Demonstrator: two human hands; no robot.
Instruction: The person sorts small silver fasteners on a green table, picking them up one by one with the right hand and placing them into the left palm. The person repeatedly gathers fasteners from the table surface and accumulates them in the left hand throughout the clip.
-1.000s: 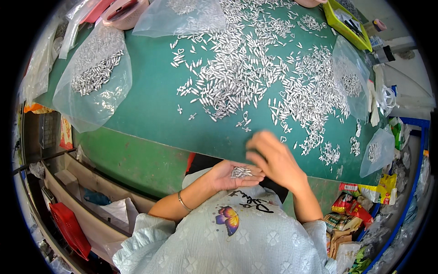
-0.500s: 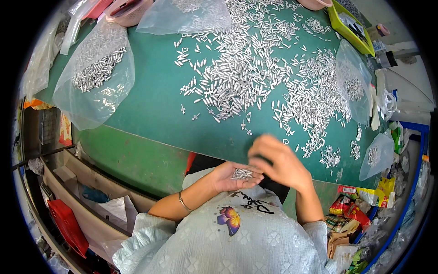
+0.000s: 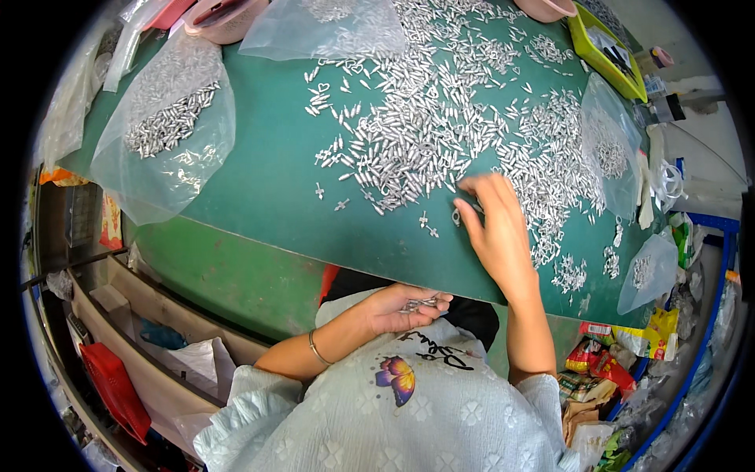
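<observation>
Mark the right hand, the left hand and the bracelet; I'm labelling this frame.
right hand (image 3: 497, 236), head view, back of the hand.
left hand (image 3: 397, 308), head view, palm.
bracelet (image 3: 314, 347), head view, band at the wrist.

A brightly and evenly lit fisheye view, framed by a black circular border. Soft daylight-like light falls from above, so the green bench (image 3: 259, 181) shows only faint shadows. The right hand (image 3: 495, 228) casts a small soft shadow on it. Clear plastic bags (image 3: 169, 141) carry white glare, and the small silver metal pieces (image 3: 417, 134) glint. The centre is sharp; straight edges bow strongly toward the rim, where detail smears and darkens, especially at lower left.
</observation>
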